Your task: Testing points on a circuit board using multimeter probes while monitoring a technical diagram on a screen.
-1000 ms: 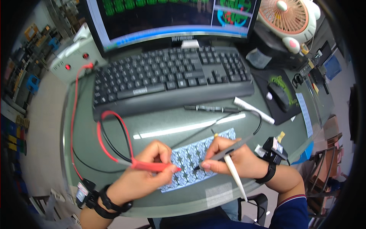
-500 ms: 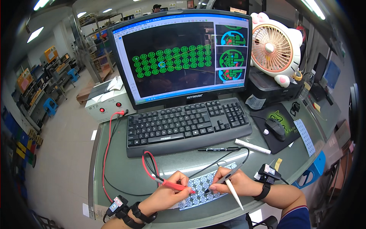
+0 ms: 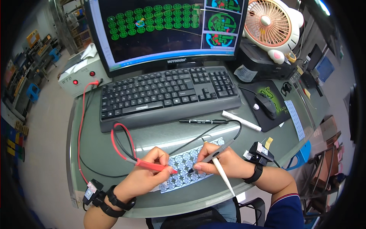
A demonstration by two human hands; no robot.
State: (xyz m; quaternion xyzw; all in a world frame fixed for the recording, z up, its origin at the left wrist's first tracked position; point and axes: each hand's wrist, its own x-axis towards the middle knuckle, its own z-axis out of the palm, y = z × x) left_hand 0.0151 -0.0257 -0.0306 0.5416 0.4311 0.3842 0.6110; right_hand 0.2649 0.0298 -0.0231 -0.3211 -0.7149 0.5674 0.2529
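My left hand is closed around a red test probe, its tip pointing down at a panel of small round circuit boards. In my right hand is a grey test probe with a black tip, which points at the same panel a short way right of the red tip. A white tapered stick is also held in the right hand, sticking out toward me below the fingers. Whether the tips touch the boards I cannot tell. The panel lies flat on the table, partly covered by both hands.
Behind the panel stand a black keyboard and a monitor with green round board outlines. A black pen and white marker lie before the keyboard. A mouse, another board panel and a fan are right; a white box is left.
The whole view has shifted, so the table and monitor sit higher and further left. Both hands keep their probes at about the same part of the panel.
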